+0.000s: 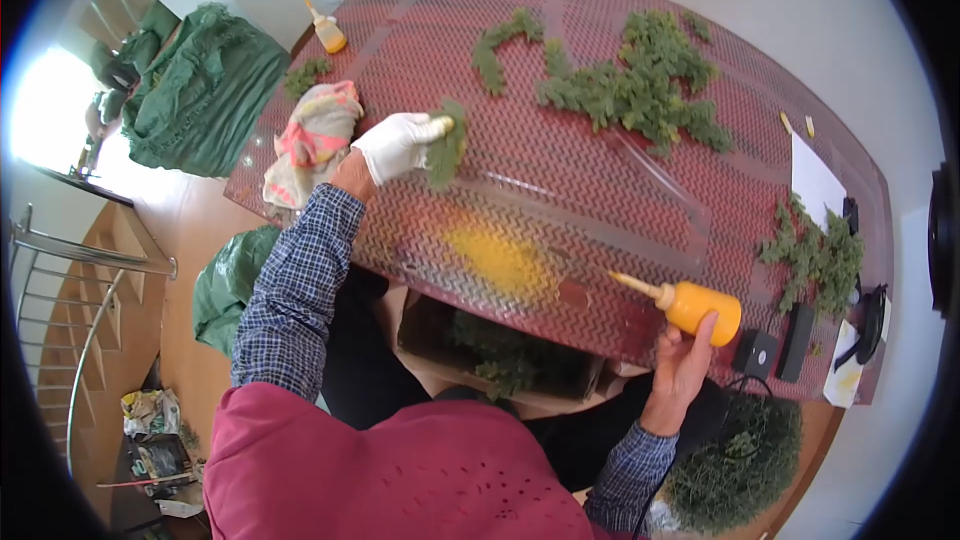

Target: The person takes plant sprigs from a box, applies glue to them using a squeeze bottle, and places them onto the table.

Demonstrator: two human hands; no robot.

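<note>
My left hand, in a white glove, is closed on a green sprig that looks like artificial evergreen, held above the table near its left front. In my bare right hand is a yellow squeeze bottle, lying nearly sideways with its long nozzle to the left, over the front right edge. Between the hands, a patch of yellow powder or paint specks covers the tabletop. Just left of the gloved hand lies a crumpled pink-and-white cloth.
The red patterned table bears a heap of sprigs, another green bunch, a second yellow bottle and black boxes. Beneath the front edge stands a cardboard box of greenery. Green sacks stand left; stairs are beyond.
</note>
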